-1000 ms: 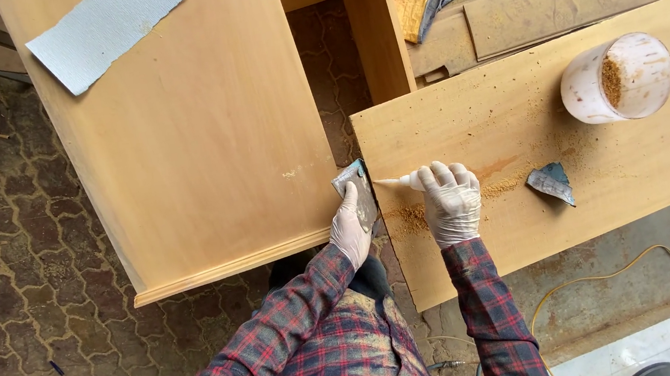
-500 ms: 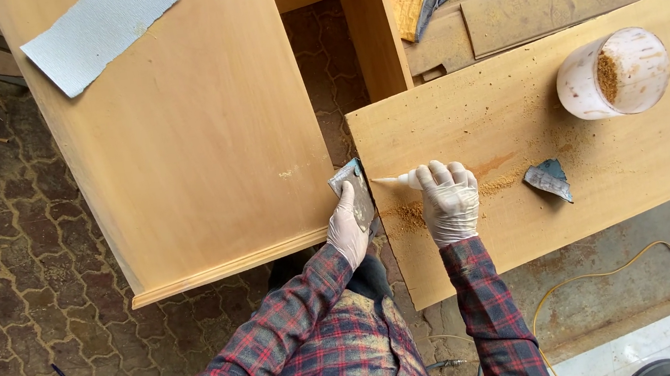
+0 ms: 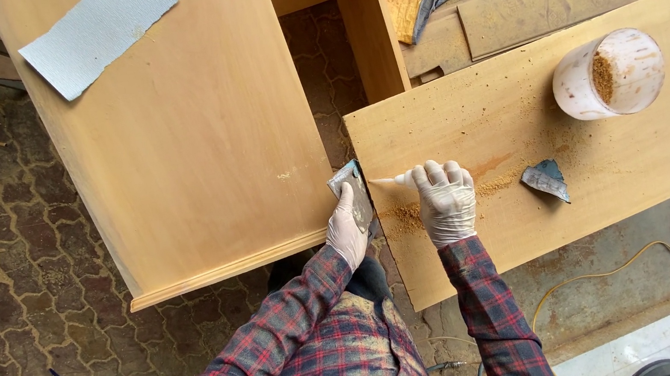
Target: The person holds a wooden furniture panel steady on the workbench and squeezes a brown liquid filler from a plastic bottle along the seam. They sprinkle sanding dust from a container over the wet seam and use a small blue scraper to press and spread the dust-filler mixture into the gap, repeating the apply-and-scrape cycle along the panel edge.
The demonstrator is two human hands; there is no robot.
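left hand (image 3: 347,231) is pinching a thin, stiff metal scraper (image 3: 352,194) by its lower half at the plank's (image 3: 528,214) left edge | right hand (image 3: 445,199) is lying flat on the plank, forefinger extended over crumbly sawdust filler (image 3: 404,216)

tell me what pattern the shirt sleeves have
Red and dark plaid check on both sleeves, clearest in the head view.

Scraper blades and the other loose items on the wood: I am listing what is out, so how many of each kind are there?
Metal scraper blades: 2, one in the left hand at, one lying on the board
Sandpaper sheets: 1
White plastic tubs: 1
Total: 4
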